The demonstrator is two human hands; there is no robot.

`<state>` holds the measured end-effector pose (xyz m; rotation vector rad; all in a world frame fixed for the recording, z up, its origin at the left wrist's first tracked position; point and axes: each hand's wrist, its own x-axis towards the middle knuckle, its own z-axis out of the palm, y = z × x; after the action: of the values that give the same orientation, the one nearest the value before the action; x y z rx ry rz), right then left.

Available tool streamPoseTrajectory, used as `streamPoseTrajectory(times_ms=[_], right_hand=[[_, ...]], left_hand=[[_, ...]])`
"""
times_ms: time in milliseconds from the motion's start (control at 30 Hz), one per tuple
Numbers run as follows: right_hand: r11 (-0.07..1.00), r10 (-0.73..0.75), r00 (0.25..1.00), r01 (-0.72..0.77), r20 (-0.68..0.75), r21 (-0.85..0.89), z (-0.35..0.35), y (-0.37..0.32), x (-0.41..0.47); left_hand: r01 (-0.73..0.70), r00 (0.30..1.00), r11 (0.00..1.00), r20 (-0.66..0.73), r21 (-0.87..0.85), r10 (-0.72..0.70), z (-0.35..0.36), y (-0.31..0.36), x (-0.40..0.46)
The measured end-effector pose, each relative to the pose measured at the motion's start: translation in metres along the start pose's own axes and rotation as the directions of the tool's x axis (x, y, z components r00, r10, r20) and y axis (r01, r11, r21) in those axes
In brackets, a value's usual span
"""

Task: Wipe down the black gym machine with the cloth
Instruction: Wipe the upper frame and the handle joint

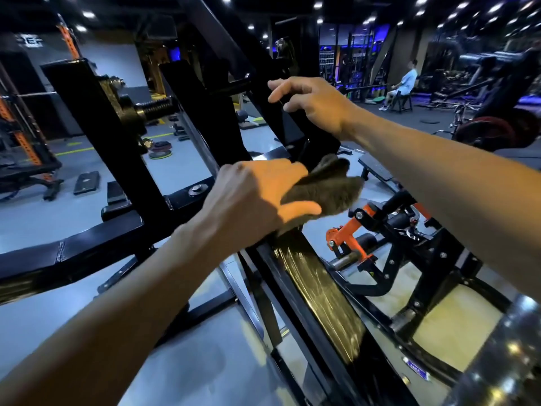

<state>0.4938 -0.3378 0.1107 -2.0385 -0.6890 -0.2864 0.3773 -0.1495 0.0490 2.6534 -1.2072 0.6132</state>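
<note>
Nearest, a sloping black beam point(319, 294) of the gym machine point(96, 118), glossy and streaked below the cloth, so likely damp from wiping. At its upper end, left hand point(257, 200) pressing a dark grey cloth point(330, 186) onto the beam, fingers point(298, 208) mostly straight and laid over the cloth's near edge, thumb hidden beneath; pressing rather than pinching, as far as can be told. Cloth bunched, its far half sticking out loose past the fingertips.

To do this stroke well: spread the cloth flatter under the palm, keep even pressure, run long strokes along the beam's length, overlap each pass, fold to a fresh face when soiled. Worth minding the welds and bolt heads on the cross members, where dust probably gathers.

Farther up, right hand point(310, 104) hanging over the upper frame, fingers loosely curled, holding nothing; cannot tell whether the fingertips touch the black bar behind them. Probably bracing or reaching for a steadying hold.

Beyond, uprights and a threaded pin of the same machine, apparently not yet reached. Far back, orange equipment point(345, 238) to the right, plates on the floor point(73, 206), and a seated person point(405, 83) well apart.
</note>
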Motion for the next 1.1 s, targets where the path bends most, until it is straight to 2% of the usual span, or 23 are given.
streamPoseTrajectory(times_ms=[33, 100, 133, 200, 300, 333, 400, 433, 467, 533, 567, 600, 667, 733, 800, 900, 1000, 1100], right_hand=[[1.0, 0.0, 1.0, 0.0, 0.004, -0.004, 0.0, 0.0, 0.0], [1.0, -0.002, 1.0, 0.002, 0.012, -0.013, 0.0, 0.001, 0.0], [1.0, -0.005, 1.0, 0.005, 0.016, -0.018, -0.001, 0.001, -0.001], [0.999, -0.008, 1.0, 0.009, 0.015, -0.035, -0.001, 0.002, -0.001], [0.996, -0.017, 1.0, 0.019, 0.014, -0.091, 0.001, 0.004, 0.0], [0.994, -0.018, 1.0, 0.02, 0.015, -0.111, 0.002, 0.004, -0.001], [0.99, -0.018, 1.0, 0.02, 0.02, -0.14, 0.003, 0.003, -0.002], [0.989, -0.017, 1.0, 0.02, 0.02, -0.146, 0.003, 0.002, -0.002], [0.989, -0.015, 1.0, 0.018, 0.022, -0.15, 0.003, 0.001, -0.003], [0.988, -0.002, 0.999, 0.008, 0.038, -0.151, 0.002, -0.001, -0.005], [0.988, 0.003, 0.999, 0.005, 0.053, -0.154, 0.002, -0.002, -0.007], [0.987, 0.005, 0.998, 0.007, 0.07, -0.161, 0.001, -0.004, -0.01], [0.983, 0.01, 0.994, 0.009, 0.105, -0.182, 0.0, -0.007, -0.016], [0.979, 0.039, 0.99, -0.011, 0.139, -0.202, -0.003, -0.008, -0.027], [0.976, 0.06, 0.984, -0.023, 0.165, -0.216, -0.011, -0.011, -0.042], [0.973, 0.063, 0.985, -0.025, 0.162, -0.229, -0.02, -0.028, -0.076], [0.965, 0.047, 0.964, 0.023, 0.262, -0.26, -0.015, -0.059, -0.126], [0.931, 0.096, 0.894, 0.075, 0.437, -0.358, -0.005, -0.082, -0.176]], left_hand=[[0.002, 1.0, 0.998, -0.009, 0.062, -0.001, 0.002, 0.0, -0.002], [-0.077, 0.994, 0.967, -0.059, 0.243, 0.094, 0.015, 0.015, -0.016], [-0.142, 0.979, 0.956, -0.104, 0.258, 0.174, 0.023, 0.021, -0.024], [-0.186, 0.972, 0.954, -0.097, 0.236, 0.214, 0.03, 0.02, -0.027], [-0.025, 0.999, 0.998, -0.03, 0.064, 0.027, 0.018, -0.003, -0.008], [0.007, 0.998, 1.0, -0.061, -0.003, -0.007, 0.017, -0.009, -0.003], [0.024, 0.996, 1.0, -0.081, 0.001, -0.024, 0.014, 0.0, -0.007], [-0.006, 0.995, 0.999, -0.096, 0.037, 0.009, 0.015, 0.011, -0.015], [-0.097, 0.984, 0.993, -0.143, 0.067, 0.106, 0.022, 0.021, -0.027], [-0.247, 0.955, 0.967, -0.152, 0.065, 0.254, 0.031, 0.038, -0.043], [-0.258, 0.956, 0.965, -0.133, 0.049, 0.262, 0.031, 0.038, -0.041], [-0.217, 0.971, 0.975, -0.091, 0.042, 0.221, 0.03, 0.033, -0.033], [0.008, 1.0, 0.999, -0.001, 0.032, -0.008, 0.018, 0.024, -0.014], [0.118, 0.993, 0.988, -0.014, 0.097, -0.117, 0.014, 0.017, -0.008], [0.032, 0.988, 0.986, -0.154, 0.164, -0.007, 0.026, 0.023, -0.021], [-0.14, 0.982, 0.99, -0.132, -0.026, 0.135, 0.041, 0.049, -0.051], [-0.083, 0.987, 0.996, -0.139, -0.041, 0.077, 0.041, 0.057, -0.052], [-0.045, 0.989, 0.998, -0.14, -0.035, 0.04, 0.036, 0.062, -0.055]])
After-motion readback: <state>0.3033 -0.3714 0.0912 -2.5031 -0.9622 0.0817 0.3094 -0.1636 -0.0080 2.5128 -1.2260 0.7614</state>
